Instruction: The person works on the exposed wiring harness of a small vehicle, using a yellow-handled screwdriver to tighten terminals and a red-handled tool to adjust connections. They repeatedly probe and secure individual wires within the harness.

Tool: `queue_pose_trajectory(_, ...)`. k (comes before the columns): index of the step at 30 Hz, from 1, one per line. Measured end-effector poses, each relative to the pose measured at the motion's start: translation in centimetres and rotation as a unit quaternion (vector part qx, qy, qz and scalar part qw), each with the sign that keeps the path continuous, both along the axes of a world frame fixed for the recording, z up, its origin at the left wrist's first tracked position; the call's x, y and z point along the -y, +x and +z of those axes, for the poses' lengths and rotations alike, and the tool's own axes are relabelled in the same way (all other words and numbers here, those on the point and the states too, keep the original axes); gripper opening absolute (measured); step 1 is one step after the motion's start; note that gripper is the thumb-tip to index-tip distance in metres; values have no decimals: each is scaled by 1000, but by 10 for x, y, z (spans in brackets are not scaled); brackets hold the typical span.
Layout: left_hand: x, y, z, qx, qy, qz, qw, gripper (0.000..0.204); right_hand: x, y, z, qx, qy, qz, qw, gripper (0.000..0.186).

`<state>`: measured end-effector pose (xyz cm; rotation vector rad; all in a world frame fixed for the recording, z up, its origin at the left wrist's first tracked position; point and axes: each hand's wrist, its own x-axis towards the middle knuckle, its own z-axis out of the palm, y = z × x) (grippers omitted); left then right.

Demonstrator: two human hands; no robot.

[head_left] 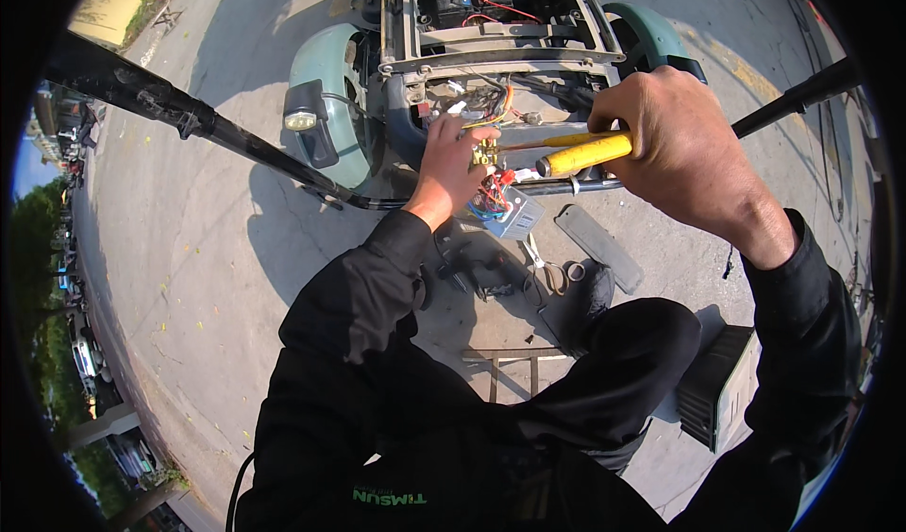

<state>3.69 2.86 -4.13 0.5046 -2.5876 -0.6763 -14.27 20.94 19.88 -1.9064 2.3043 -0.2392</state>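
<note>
While the right grip (675, 150) clasps a tool (585, 155), yellow, blunt-ended, left grip (451, 166) clamped on brass-coloured terminals (485, 152)

Bare concrete (217, 249) gave a hand wide passage at 9 o'clock in the view, though a black bar (226, 131) crossed at 10. Frame rails (505, 58) crowded 12, a yellow-handled tool (585, 154) barred 2, and a crate (713, 381) stood at 4.

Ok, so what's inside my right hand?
Two yellow handle-like lengths stick out of your right hand, with a thin shaft leading from the upper one toward your left hand. Your grip covers the rest, so I can't identify it.
</note>
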Motion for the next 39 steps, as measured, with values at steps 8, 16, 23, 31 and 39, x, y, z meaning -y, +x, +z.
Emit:
queue_pose_trajectory(8,0,1,-5,11,0,14,1000,53,7,5,-5,35,13,-77,996,24)
queue_pose_trajectory(16,6,1,-10,9,-9,-25,1000,50,-49,-3,48,-96,-31,-54,993,24)
queue_pose_trajectory(23,12,9,11,76,29,-64,995,55,-161,40,-85,-98,151,-120,976,12)
queue_pose_trajectory(31,-8,61,68,173,58,48,982,45,-155,150,-397,-79,111,-129,982,17)
queue_pose_trajectory(39,-62,149,102,341,162,-49,925,37,-153,154,-413,112,266,-68,955,25)
